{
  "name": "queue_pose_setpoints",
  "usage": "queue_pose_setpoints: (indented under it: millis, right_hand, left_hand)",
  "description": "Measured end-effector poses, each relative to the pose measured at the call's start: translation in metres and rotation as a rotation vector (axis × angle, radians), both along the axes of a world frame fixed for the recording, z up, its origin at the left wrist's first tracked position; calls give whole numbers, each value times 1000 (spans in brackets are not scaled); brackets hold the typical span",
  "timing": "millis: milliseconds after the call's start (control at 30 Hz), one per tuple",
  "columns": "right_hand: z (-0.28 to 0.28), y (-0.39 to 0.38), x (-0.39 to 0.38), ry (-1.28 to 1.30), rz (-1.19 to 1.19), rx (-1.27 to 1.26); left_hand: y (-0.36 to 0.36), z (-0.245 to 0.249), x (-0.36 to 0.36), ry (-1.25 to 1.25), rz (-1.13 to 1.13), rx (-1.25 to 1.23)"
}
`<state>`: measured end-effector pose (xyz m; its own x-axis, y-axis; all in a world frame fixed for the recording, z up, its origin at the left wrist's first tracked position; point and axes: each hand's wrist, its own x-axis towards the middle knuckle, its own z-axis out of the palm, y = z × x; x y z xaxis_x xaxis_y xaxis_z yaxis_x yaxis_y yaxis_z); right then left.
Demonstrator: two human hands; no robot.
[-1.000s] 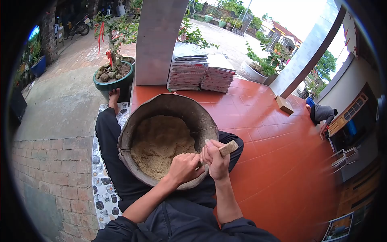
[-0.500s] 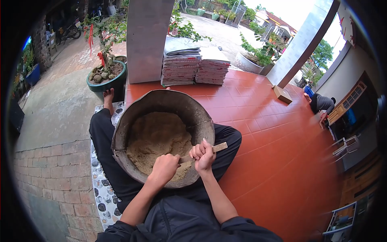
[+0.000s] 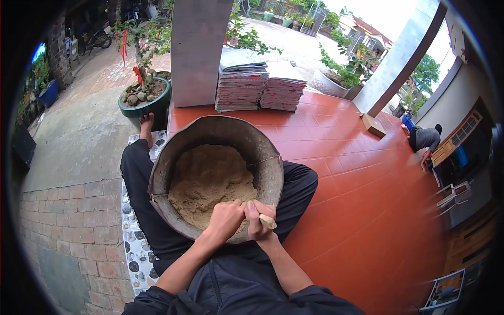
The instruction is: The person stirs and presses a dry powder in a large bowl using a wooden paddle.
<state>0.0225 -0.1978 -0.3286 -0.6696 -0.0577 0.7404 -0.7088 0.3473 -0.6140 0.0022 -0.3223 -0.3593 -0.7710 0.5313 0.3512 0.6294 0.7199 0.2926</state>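
Note:
A deep, dark brown tub (image 3: 176,137) with an uneven rim and a stitched seam rests between my crossed legs. Inside lies a heap of tan, crumbly powder (image 3: 210,176). Over the tub's near right edge, my right hand (image 3: 259,220) is wrapped round a flat wooden stick (image 3: 268,222), whose pale end sticks out below the fist. My left hand (image 3: 227,218) is closed against the right one, over the powder, and appears to grip the stick's other part. Most of the stick is hidden by the fingers.
Stacks of folded sacks (image 3: 241,86) stand by a pillar (image 3: 199,52). A potted plant (image 3: 144,107) is near my bare foot. On the red tiled floor (image 3: 336,220) lies a cardboard box (image 3: 373,126). Another person (image 3: 426,138) bends down near the doorway at right.
The stick has turned from pointing right across the tub to pointing down toward me. My right hand has moved lower and my left hand rightward, so they touch. The view has shifted slightly.

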Motion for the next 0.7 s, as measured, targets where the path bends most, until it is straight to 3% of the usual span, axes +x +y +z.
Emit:
queue_pose_setpoints:
  millis: [133, 200, 367, 500, 567, 633, 700]
  right_hand:
    - [28, -11, 7, 14, 56, -19]
    - [33, -6, 9, -124, 147, -11]
    - [54, -3, 1, -69, 181, -47]
    - [67, -8, 10, -145, 190, -243]
    - [73, -4, 13, -249, 371, -497]
    - [78, -5, 9, -320, 381, -562]
    - [62, -2, -8, -560, 491, -755]
  left_hand:
    - [2, 13, 3, 20, 13, 168]
    - [-2, 16, 2, 42, 33, 180]
    - [-17, 24, 0, 29, 173, 174]
    - [-24, 46, 6, 72, 212, 168]
    - [-30, 61, 16, 50, 224, 165]
    - [-39, 66, 22, -64, 245, 72]
    - [-45, 55, 22, -126, 215, -11]
